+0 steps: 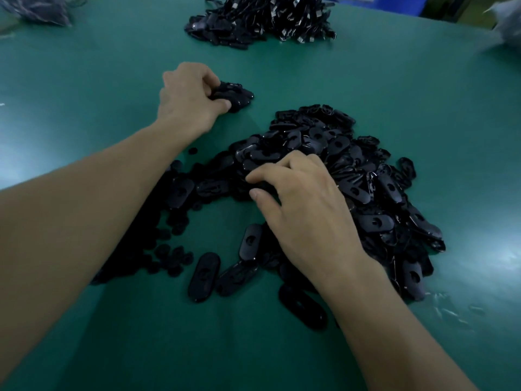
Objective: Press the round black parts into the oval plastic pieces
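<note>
Ovals: one big black heap mid-desk, right of centre, with a few strays nearer me, e.g. a loose oval lying flat. Rounds are scattered on the desk just left of the heap, some under my left forearm. A small heap of ovals sits apart, further out and left.

Left grip is clenched on the small heap, fingers curled over it and thumb against its near edge. Right grip is down on the big heap's near-left side with fingers curled. Thumb and forefinger are around something dark; I can't tell if a piece is actually held.

Risks, my read:
- It's black on black in dim light, so I could easily take an oval wrong side up, or two stuck together, and the round won't seat.
- The left forearm hangs over the rounds, and dragging it back would likely sweep them across the desk.
- Digging into the heap's side could slide ovals over the rounds and bury them.
- I can't tell whether the small heap is finished or unfinished, so any nudge toward the main heap mixes them.

Far edge: cable pile, well apart. Grey bag far left.
</note>
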